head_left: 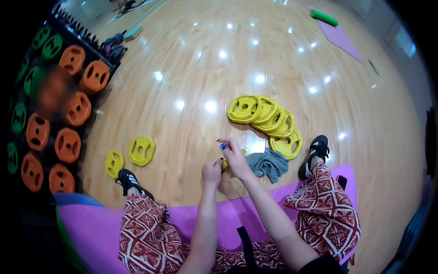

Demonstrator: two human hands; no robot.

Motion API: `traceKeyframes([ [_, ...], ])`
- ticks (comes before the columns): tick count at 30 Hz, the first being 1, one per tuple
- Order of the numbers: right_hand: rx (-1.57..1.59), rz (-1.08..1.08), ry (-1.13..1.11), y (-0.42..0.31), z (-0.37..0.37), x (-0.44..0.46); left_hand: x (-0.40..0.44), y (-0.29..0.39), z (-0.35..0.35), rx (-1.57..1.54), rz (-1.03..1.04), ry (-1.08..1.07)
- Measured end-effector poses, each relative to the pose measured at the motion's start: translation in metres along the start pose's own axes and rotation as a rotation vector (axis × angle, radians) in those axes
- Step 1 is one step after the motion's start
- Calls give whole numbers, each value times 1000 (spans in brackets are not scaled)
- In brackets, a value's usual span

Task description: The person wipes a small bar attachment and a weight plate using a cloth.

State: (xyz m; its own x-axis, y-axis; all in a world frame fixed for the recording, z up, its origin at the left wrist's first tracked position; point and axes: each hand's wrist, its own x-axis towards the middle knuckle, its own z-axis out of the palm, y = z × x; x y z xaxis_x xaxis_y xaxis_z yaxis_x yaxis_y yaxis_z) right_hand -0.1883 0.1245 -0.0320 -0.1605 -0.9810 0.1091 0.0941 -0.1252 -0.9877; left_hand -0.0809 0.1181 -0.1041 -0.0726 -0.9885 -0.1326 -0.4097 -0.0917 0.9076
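Observation:
My left hand (211,172) is closed at the edge of a small yellow weight plate (225,164), most of it hidden behind my hands. Just right of it, my right hand (235,157) is closed over the same plate, its fingers bent. A small blue spot (223,146) shows at its fingers, too small to name. A crumpled grey-green cloth (268,164) lies on the floor to the right of my right hand. Beyond it, several yellow weight plates (245,109) overlap in a slanting row. Two more, a yellow plate (142,151) and a smaller one (115,164), lie apart at left.
A rack of orange plates (68,145) and green plates (52,47) stands at left. Pink mats (196,212) lie under my legs, with a phone (341,181) at right. Farther off are a green roller (324,18) on a pink mat (340,39) and a teal block (133,33).

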Motion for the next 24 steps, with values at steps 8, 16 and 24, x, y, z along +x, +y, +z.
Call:
traceKeyframes([
  [8,-927,-20,-218,19,-16,8,-1,-11,-8,-50,69,-24],
  [16,-452,155,-126,46,-34,4,-7,-7,-15,92,164,97],
  [24,-853,-210,-211,9,18,-11,-3,-3,-11,116,114,175],
])
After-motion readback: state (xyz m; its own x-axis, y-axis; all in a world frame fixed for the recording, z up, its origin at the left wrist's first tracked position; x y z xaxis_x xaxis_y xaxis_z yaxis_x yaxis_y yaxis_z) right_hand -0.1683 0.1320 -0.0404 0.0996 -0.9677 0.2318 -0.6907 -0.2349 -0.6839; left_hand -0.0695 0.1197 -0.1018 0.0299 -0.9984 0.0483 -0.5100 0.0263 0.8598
